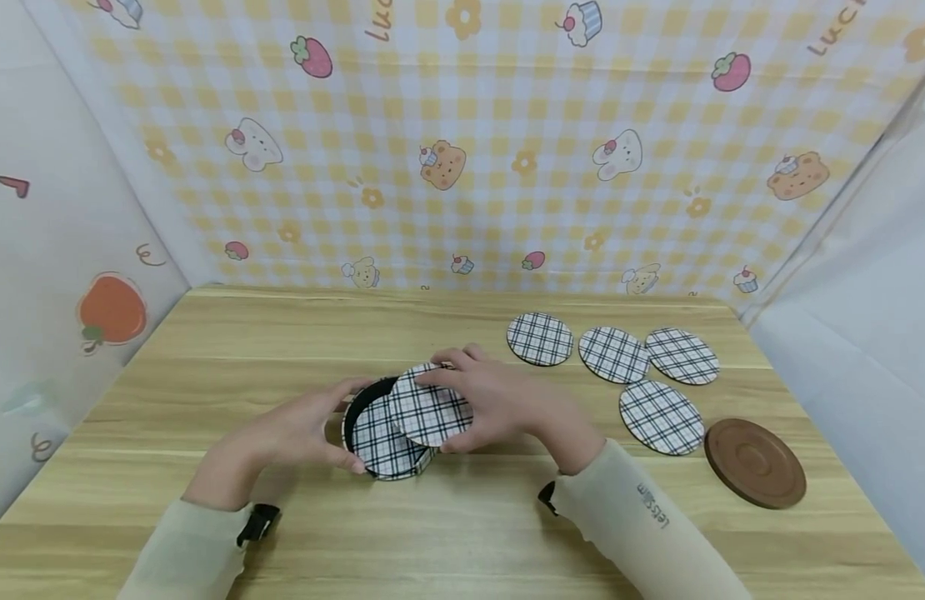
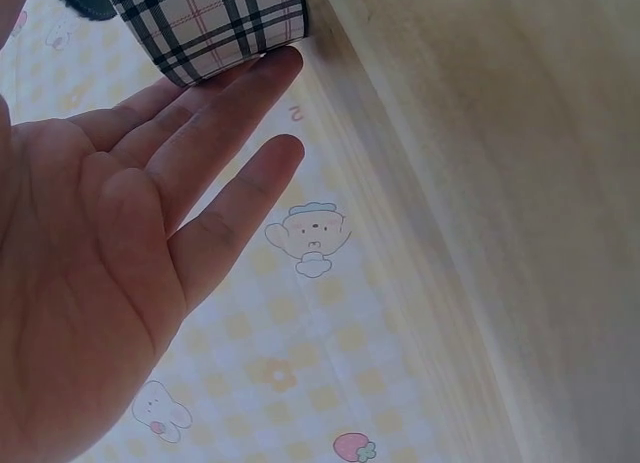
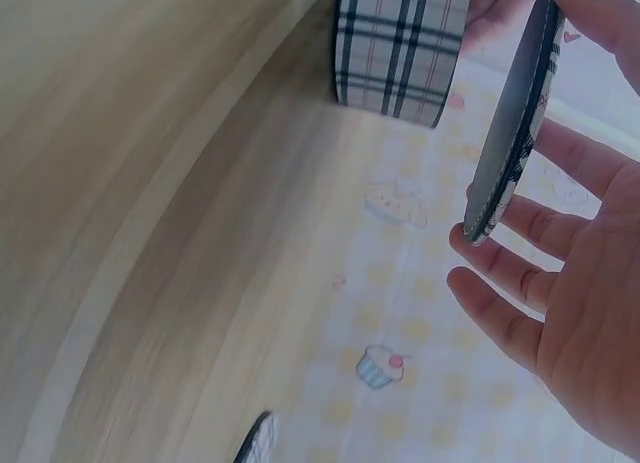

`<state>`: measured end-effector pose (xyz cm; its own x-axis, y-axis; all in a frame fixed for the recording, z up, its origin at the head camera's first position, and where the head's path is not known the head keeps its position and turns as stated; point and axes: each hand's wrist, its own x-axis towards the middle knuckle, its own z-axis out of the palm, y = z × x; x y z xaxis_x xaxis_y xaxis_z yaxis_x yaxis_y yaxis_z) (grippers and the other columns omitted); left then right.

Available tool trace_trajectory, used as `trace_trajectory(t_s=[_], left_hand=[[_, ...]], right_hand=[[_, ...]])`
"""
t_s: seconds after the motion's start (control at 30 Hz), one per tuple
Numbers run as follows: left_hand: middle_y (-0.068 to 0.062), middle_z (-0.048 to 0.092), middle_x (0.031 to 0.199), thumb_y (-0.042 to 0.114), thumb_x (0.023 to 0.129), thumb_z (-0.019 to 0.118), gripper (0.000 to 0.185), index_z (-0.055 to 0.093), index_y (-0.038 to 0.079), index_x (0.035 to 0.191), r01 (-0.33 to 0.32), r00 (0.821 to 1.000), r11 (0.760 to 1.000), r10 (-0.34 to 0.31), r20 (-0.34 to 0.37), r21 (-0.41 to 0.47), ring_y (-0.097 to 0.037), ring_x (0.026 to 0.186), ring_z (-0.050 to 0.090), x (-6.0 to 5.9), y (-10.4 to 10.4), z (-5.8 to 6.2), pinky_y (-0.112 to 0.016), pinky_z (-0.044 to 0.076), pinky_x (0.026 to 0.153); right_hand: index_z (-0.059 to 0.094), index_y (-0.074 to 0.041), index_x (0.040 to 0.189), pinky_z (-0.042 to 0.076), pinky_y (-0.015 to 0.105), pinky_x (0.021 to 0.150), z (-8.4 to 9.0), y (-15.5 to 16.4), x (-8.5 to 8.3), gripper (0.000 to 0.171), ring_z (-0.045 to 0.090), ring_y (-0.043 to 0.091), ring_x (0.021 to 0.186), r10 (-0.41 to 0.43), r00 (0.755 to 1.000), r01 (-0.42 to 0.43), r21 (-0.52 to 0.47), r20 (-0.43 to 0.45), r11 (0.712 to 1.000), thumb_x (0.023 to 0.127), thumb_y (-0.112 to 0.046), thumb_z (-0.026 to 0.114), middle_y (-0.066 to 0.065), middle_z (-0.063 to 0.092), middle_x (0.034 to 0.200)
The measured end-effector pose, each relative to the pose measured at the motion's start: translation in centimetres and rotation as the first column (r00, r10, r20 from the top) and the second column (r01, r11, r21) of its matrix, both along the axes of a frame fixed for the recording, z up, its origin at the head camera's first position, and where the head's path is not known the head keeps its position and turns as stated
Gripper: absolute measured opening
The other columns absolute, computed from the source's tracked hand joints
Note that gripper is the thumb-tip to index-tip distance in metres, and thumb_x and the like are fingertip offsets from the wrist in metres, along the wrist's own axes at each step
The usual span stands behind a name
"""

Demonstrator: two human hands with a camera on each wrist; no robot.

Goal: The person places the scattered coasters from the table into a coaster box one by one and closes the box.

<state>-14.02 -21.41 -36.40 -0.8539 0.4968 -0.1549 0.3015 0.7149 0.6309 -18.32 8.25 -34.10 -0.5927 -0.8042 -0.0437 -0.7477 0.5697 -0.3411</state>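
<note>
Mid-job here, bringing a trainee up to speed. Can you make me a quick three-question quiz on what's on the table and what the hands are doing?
1. How many plaid coasters lie loose on the table, apart from the hands?
2. True or false: the right hand holds a coaster tilted over the round plaid holder.
3. What does the left hand touch? A) the brown disc B) the holder's side C) a loose coaster

Key
1. Four.
2. True; the right wrist view shows it edge-on between fingers and thumb.
3. B; the brown disc lies untouched at the right.
</note>
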Motion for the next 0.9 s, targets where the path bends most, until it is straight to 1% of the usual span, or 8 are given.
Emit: trace_trajectory(t_s=[0.17,0.33,0.47,0.6,0.73,0.9], left_hand=[[-0.02,0.05,0.146,0.046,0.069,0.087,0.108,0.031,0.005,0.152,0.005,1.0,1.0,-0.005,-0.001,0.013,-0.047,0.127,0.052,-0.1,0.0,0.0,-0.067,0.042,0.105],[-0.021,0.048,0.148,0.046,0.069,0.088,0.109,0.031,0.003,0.151,0.012,1.0,1.0,-0.012,-0.001,0.016,-0.048,0.127,0.052,-0.2,0.0,0.0,-0.065,0.043,0.105],[-0.022,0.047,0.148,0.044,0.07,0.088,0.109,0.03,0.001,0.152,0.023,1.0,0.999,-0.023,-0.002,0.031,-0.049,0.127,0.051,-0.1,-0.1,0.0,-0.064,0.043,0.105],[-0.02,0.05,0.146,0.044,0.07,0.087,0.109,0.029,0.002,0.152,0.019,1.0,0.999,-0.019,-0.003,0.028,-0.047,0.128,0.052,-0.1,-0.2,-0.3,-0.063,0.044,0.105],[-0.017,0.051,0.146,0.044,0.069,0.088,0.11,0.029,0.003,0.153,0.007,1.0,0.999,-0.007,0.011,0.031,-0.044,0.129,0.052,-0.1,-0.1,-0.4,-0.062,0.043,0.106],[-0.019,0.049,0.147,0.045,0.069,0.087,0.11,0.029,0.002,0.152,0.027,1.0,0.998,-0.027,0.003,0.057,-0.043,0.129,0.053,-0.1,-0.2,-0.4,-0.059,0.045,0.107]], right_hand=[[0.046,-0.028,0.148,0.049,0.041,0.104,0.1,-1.1,0.1,0.083,0.037,0.022,0.133,0.014,1.0,-0.014,-0.007,0.01,1.0,0.075,-0.05,0.078,0.004,0.037,0.153],[0.047,-0.026,0.147,0.05,0.04,0.103,-0.3,-2.0,0.2,0.082,0.039,0.022,0.13,0.042,0.999,-0.042,-0.025,-0.021,0.999,0.075,-0.051,0.078,0.005,0.04,0.151],[0.047,-0.027,0.148,0.05,0.04,0.103,-0.6,-2.6,0.3,0.084,0.04,0.021,0.128,0.044,0.998,-0.045,-0.031,-0.036,0.998,0.075,-0.052,0.079,0.005,0.039,0.152],[0.046,-0.028,0.148,0.05,0.039,0.103,-0.7,-3.2,0.5,0.085,0.04,0.021,0.129,0.041,0.998,-0.041,-0.006,-0.041,0.999,0.075,-0.053,0.079,0.004,0.038,0.154],[0.046,-0.028,0.149,0.051,0.037,0.102,-1.0,-3.7,0.6,0.084,0.04,0.02,0.128,0.047,0.998,-0.046,0.017,-0.05,0.999,0.076,-0.056,0.078,0.003,0.037,0.155],[0.046,-0.03,0.148,0.052,0.036,0.099,-1.6,-4.4,0.8,0.084,0.042,0.019,0.125,0.056,0.995,-0.055,0.01,-0.077,0.998,0.075,-0.058,0.077,0.001,0.038,0.154]])
